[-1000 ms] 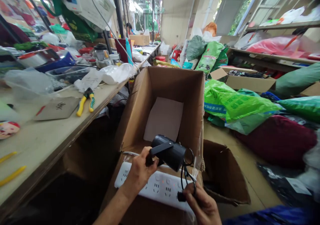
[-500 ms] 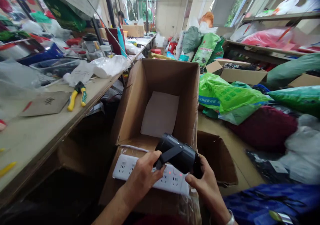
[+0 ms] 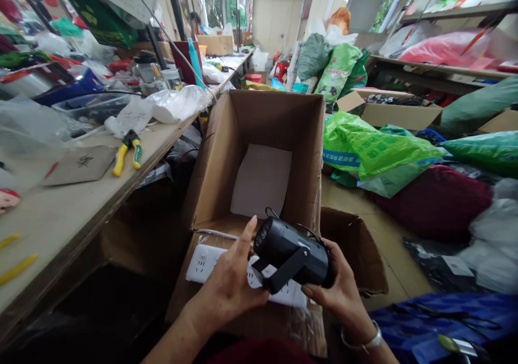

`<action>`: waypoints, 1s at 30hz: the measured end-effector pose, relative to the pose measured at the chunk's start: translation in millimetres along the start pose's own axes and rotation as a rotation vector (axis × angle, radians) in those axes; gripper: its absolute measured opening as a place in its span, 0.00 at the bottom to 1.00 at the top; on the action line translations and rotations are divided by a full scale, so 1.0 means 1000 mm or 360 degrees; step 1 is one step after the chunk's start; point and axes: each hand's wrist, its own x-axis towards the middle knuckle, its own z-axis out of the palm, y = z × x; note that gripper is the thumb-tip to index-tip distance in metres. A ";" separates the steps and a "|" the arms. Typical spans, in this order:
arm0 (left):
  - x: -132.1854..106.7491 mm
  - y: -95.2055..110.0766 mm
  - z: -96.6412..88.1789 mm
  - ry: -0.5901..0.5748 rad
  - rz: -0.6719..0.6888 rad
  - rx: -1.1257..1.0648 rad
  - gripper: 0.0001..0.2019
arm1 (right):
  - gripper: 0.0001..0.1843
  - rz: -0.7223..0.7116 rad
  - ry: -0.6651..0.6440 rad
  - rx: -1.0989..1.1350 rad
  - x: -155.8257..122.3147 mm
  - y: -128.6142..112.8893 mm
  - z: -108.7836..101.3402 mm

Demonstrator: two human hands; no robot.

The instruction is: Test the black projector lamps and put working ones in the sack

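The black lamp (image 3: pixel 293 258) is held by both hands over the near side of the cardboard box (image 3: pixel 275 118). It has been turned since the earlier picture. Its round front, with small lights in it, is now pointed up and to the left, and before it could not be seen. The black bracket (image 3: pixel 285 269) on its side has been swung down and now points to the lower left.

The left hand (image 3: pixel 230 288) is pressed against the lamp's front end. Its thumb (image 3: pixel 249 240) is stuck up beside the round front, and the other fingers are hidden behind the lamp, so how they are placed cannot be told. The right hand (image 3: pixel 340 283) is cupped under the back end, with its fingers (image 3: pixel 313 291) curled and close together. A silver bangle (image 3: pixel 362 339) is seen on that wrist, and more of it is shown than before.

The white power strip (image 3: pixel 210 264) is lying on the box's near flap, just below the lamp, and more of it is now covered by the lamp and the left hand. A sheet of white paper (image 3: pixel 261 180) is lying on the bottom of the box. Yellow pliers (image 3: pixel 127 153) are lying on a long table (image 3: pixel 81 229) to the left of the box, and a green bag (image 3: pixel 374 150) is lying to its right.
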 end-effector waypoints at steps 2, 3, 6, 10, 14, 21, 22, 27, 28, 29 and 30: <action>0.001 0.000 -0.002 0.0026 0.0169 0.0101 0.53 | 0.41 0.0020 -0.0068 0.0047 0.000 0.001 -0.001; 0.002 0.001 -0.003 0.0015 0.0227 0.0115 0.51 | 0.41 0.0040 -0.0105 0.0079 0.000 0.002 -0.002; 0.008 0.005 -0.010 -0.0094 0.0164 -0.0003 0.41 | 0.40 0.0114 -0.0192 0.0164 -0.001 0.003 -0.004; 0.018 0.015 -0.022 -0.0187 -0.0060 -0.0148 0.31 | 0.40 0.0203 -0.0258 0.0205 -0.005 0.008 -0.010; 0.031 0.018 -0.028 -0.0328 -0.0322 -0.0298 0.28 | 0.39 0.0272 -0.0249 0.0277 -0.006 0.015 -0.015; 0.049 0.015 -0.022 -0.0552 -0.0272 -0.0508 0.21 | 0.23 0.0777 -0.0157 0.0760 -0.005 -0.003 -0.008; 0.051 0.015 -0.019 -0.0560 -0.0287 -0.0515 0.18 | 0.21 0.0910 -0.0066 0.0798 -0.005 -0.006 -0.007; 0.062 0.010 -0.004 -0.0616 -0.0669 -0.0560 0.20 | 0.24 0.1513 -0.0065 0.1078 -0.003 -0.004 -0.004; 0.064 0.009 -0.002 -0.0635 -0.0696 -0.0557 0.20 | 0.26 0.1558 -0.0126 0.1124 -0.002 -0.002 -0.004; 0.066 0.009 -0.001 -0.0648 -0.0701 -0.0555 0.21 | 0.28 0.1583 -0.0162 0.1162 -0.002 -0.001 -0.004; 0.067 0.009 -0.001 -0.0661 -0.0696 -0.0554 0.21 | 0.29 0.1597 -0.0183 0.1194 -0.002 0.000 -0.004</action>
